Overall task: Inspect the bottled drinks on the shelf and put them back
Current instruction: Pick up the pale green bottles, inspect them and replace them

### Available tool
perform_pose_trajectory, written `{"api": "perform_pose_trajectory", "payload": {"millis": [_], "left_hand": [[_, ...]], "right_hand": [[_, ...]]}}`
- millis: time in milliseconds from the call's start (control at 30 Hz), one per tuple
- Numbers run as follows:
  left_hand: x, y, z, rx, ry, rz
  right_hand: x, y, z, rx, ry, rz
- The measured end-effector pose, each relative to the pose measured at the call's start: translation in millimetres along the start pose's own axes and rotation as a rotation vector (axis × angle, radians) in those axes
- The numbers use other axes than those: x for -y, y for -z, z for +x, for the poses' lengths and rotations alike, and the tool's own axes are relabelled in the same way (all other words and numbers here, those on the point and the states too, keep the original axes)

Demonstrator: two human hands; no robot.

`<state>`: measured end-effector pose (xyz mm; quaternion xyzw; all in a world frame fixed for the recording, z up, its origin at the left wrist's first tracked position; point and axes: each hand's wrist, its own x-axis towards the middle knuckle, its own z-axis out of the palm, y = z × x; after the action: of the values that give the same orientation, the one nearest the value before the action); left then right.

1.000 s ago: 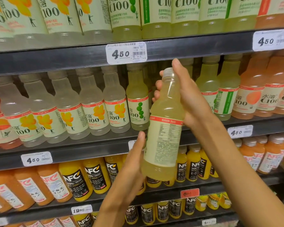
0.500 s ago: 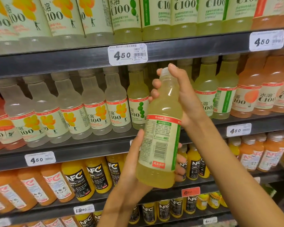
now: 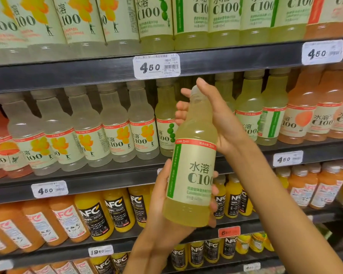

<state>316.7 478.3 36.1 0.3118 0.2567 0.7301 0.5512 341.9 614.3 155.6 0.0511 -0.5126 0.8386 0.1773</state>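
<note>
**Green C100 bottle held before the shelf**

Right hand (image 3: 224,123) fingers (image 3: 183,107) curl round the neck; left hand (image 3: 162,196) cups the base. The bottle (image 3: 192,171), holding pale yellow-green drink, hides shelf (image 3: 107,180) bottles behind it; a price tag (image 3: 156,66) sits just above.

Bottle (image 3: 192,165) turned in both hands: back label gone, front label now facing.

- I see my left hand (image 3: 162,196) bare, no ring, glove or watch, its forearm unsleeved toward 6 o'clock.
- My right hand (image 3: 219,119) is bare too, its forearm uncovered out to 5 o'clock.
- Fingernails short, unpainted.
</note>
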Motion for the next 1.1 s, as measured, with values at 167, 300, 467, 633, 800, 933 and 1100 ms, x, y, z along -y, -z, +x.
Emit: {"api": "perform_pose_trajectory", "payload": {"millis": [167, 300, 467, 633, 800, 933, 1100], "left_hand": [[5, 8, -1, -0.053, -0.021, 0.065], [-4, 17, -7, -0.213, -0.121, 0.375], [-1, 10, -8, -0.289, -0.094, 0.475], [-4, 0, -7, -0.120, -0.028, 0.229], [-3, 6, -3, -0.096, -0.017, 0.208], [-7, 9, 1, -0.186, -0.091, 0.375], [-7, 0, 4, -0.135, -0.037, 0.185]], "right_hand": [[-3, 1, 4, 0.064, -0.010, 0.026], [-3, 5, 1, -0.044, 0.116, -0.266], [-1, 10, 1, -0.008, 0.073, -0.281], [0, 14, 2, 0.221, -0.001, 0.104], [-1, 12, 6, 0.147, -0.001, 0.130], [0, 14, 6, -0.079, 0.084, -0.167], [3, 18, 8, -0.086, -0.014, -0.190]]}}
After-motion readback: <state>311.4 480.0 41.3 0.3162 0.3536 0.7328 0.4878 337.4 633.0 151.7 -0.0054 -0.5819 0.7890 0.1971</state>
